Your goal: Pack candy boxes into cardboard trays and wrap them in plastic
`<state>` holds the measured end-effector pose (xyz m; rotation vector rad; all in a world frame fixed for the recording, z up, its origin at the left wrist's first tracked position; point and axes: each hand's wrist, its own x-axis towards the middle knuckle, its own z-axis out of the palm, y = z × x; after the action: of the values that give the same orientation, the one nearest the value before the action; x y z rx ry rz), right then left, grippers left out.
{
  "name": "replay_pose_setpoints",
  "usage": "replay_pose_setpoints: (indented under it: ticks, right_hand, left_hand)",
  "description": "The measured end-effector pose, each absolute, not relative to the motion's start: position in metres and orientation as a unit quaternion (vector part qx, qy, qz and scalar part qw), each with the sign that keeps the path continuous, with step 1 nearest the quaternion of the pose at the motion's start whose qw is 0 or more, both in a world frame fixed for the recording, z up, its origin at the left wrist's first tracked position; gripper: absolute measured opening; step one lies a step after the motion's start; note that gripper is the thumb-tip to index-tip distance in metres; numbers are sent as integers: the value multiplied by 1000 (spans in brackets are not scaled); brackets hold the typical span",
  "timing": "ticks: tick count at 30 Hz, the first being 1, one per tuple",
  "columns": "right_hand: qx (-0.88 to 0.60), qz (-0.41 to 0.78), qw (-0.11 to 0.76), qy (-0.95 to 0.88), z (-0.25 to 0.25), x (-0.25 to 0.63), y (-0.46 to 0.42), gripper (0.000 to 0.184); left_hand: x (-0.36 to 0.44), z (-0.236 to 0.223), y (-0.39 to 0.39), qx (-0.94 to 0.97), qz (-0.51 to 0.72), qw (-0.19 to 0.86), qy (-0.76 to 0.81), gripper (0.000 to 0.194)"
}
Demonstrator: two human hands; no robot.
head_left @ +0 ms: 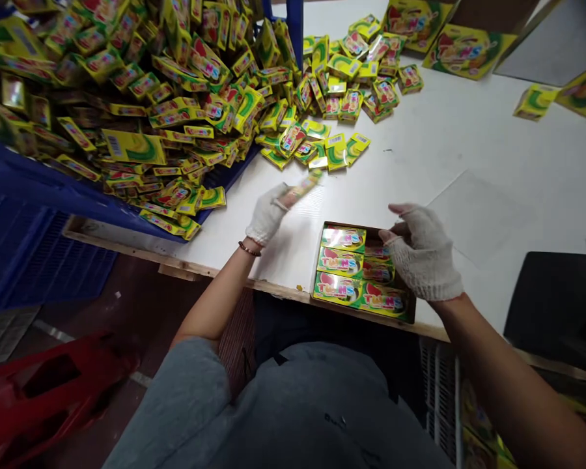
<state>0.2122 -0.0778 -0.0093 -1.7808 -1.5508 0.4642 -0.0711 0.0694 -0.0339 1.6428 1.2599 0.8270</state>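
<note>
My left hand (266,215), in a white fingerless glove, grips the end of a small yellow-green carton (306,185) above the white table, left of an open display box (411,307). Motion blurs that carton. My right hand (422,254), gloved alike, is over the right side of the display box, thumb and fingers apart, with nothing visible between them. Flat in the box lie several yellow-green "TWINS" cartons (339,262). Those at the upper right sit lower and are partly hidden by my right hand.
A blue crate (127,218) heaped with loose cartons (137,146) stands at the left. More cartons (349,104) spill across the white table (410,156). Printed display boxes (469,52) stand at the back right. A black object (551,299) is at the right, a red stool (53,378) lower left.
</note>
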Motion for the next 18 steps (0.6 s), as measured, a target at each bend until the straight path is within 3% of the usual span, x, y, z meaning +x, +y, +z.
replay_pose_setpoints:
  ticks: [2, 5, 8, 12, 18]
  right_hand:
    - [-633, 167, 336, -677, 19, 213, -71, 47]
    - [-607, 183, 199, -747, 56, 220, -68, 35]
    - [-679, 219, 19, -701, 75, 236, -74, 32]
    - [-699, 286, -172, -633, 63, 241, -76, 30]
    - [-670, 284, -255, -636, 26, 206, -66, 37]
  left_hand:
    - [-45, -15, 42, 713, 292, 513, 379, 42]
    - [-15, 3, 7, 747, 235, 544, 302, 51]
    - [-3, -3, -14, 790, 263, 452, 319, 53]
    - [-4, -26, -20, 865, 288, 321, 256, 44]
    - [5, -33, 39, 844, 320, 302, 306, 32]
